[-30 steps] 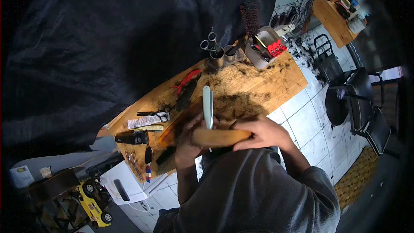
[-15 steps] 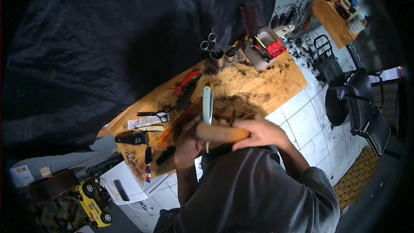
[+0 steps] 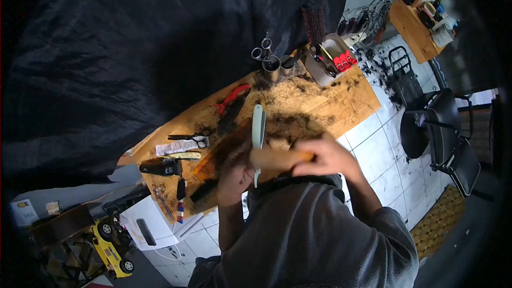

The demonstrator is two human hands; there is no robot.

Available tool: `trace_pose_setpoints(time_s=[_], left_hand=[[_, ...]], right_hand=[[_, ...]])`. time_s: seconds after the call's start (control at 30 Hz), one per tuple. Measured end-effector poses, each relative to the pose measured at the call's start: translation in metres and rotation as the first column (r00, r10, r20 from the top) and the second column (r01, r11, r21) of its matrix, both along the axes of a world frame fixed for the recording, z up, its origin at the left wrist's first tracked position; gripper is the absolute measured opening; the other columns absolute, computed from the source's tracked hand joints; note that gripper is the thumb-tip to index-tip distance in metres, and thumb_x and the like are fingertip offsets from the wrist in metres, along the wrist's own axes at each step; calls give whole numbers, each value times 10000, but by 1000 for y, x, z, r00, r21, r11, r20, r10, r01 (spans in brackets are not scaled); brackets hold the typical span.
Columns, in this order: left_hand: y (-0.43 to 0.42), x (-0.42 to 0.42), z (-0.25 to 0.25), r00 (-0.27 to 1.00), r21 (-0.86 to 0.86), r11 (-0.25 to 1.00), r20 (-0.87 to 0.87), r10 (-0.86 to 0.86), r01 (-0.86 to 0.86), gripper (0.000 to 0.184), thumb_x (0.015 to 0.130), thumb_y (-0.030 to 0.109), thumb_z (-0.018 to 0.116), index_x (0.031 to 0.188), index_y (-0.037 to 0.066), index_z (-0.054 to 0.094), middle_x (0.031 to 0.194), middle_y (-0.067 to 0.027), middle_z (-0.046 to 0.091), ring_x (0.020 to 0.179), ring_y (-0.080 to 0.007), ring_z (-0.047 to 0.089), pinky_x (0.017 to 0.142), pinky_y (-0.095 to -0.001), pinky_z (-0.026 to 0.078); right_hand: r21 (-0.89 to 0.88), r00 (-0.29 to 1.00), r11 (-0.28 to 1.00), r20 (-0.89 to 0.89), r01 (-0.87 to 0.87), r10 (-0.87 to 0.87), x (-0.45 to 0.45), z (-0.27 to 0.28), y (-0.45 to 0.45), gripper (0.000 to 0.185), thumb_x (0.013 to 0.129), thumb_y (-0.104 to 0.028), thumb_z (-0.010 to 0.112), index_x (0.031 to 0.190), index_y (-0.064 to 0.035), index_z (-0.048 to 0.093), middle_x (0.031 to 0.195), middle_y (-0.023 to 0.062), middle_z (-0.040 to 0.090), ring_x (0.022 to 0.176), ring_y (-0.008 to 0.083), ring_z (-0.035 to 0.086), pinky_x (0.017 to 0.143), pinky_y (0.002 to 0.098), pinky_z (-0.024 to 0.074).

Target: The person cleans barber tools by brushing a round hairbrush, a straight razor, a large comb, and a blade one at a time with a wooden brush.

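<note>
My left hand [image 3: 234, 175] is closed around a folding straight razor [image 3: 258, 125] with a pale green handle, which points away from me. Gripped in my right hand [image 3: 329, 156] is a tan, elongated wooden-looking tool [image 3: 274, 159] with an orange end. Motion blurs this tool, and its exact kind does not show. It lies across the razor's lower part and hides it; whether the two touch I cannot tell. Under my hands, the wooden table [image 3: 349, 93] carries scattered dark hair. An orange-brown strip [image 3: 210, 162] lies beside my left hand.
Hair clippers [image 3: 161, 167], black scissors [image 3: 201, 142], a comb [image 3: 205, 191] and a red-handled tool [image 3: 233, 95] lie on the table. Metal cups [image 3: 271, 70] and a container [image 3: 321, 72] with red clips stand at the far edge. A black chair [image 3: 447, 114] is on the right.
My right hand and the tan tool have shifted slightly right and away from me. My left hand keeps its grip on the razor. The view has tilted a little.
</note>
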State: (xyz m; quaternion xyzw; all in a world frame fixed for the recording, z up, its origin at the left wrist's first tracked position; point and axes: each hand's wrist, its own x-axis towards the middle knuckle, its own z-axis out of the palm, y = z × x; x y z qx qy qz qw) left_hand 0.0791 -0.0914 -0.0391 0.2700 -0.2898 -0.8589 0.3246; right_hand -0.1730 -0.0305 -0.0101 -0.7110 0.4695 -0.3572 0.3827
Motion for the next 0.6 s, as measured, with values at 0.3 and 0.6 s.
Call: trace_pose_setpoints(time_s=[0.3,0.6], left_hand=[[-2,7,10,987,104,982,-40,-156,160,383,948,201,571,1247,-35,528,1019,-98,621,915,-136,590,801,-261,487],[-7,-9,23,981,79,997,195,1,-17,423,957,192,551,1320,-9,470,1077,-107,630,909,-150,613,815,-292,517]], right_hand=[[37,838,846,-163,533,-521,-5,-3,-15,356,825,-373,722,867,-35,618,577,130,562,512,241,572,523,347,451],[75,991,989,-27,-131,133,7,12,1,314,788,-358,770,864,-83,639,596,66,598,486,208,592,471,361,440]])
